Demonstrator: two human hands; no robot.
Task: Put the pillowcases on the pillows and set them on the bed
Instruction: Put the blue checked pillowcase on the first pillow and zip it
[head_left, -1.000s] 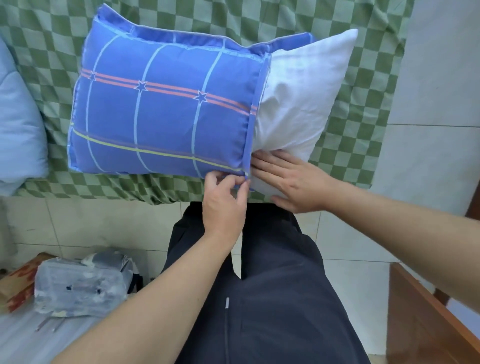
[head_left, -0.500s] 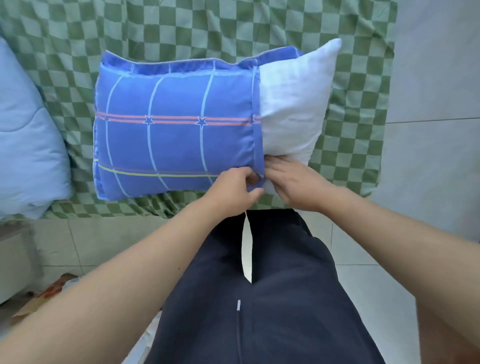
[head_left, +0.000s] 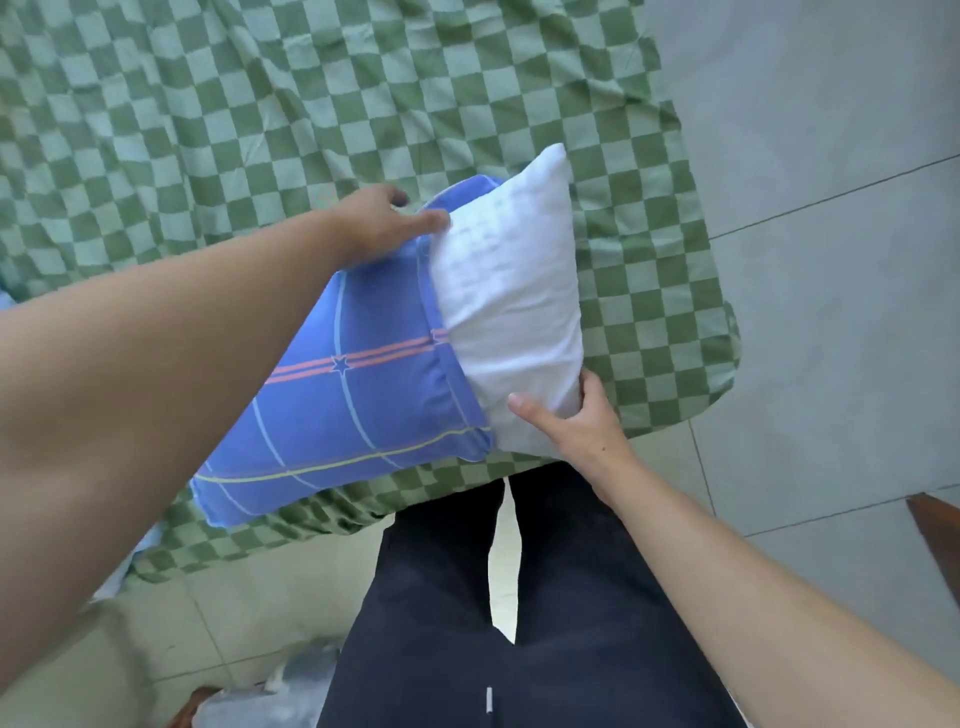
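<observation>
Blue plaid pillowcase covers part of the white pillow, which lies tilted at the near edge of the green checked bed sheet. At the case's far open edge, the left hand grips the fabric. The right hand clasps the pillow's bare near corner.

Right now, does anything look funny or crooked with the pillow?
Yes. The white pillow pokes out of the blue pillowcase, only part-way in, and lies slanted across the bed's near edge. The left hand holds the case's far opening; the right hand grips the pillow's bare near corner.
</observation>
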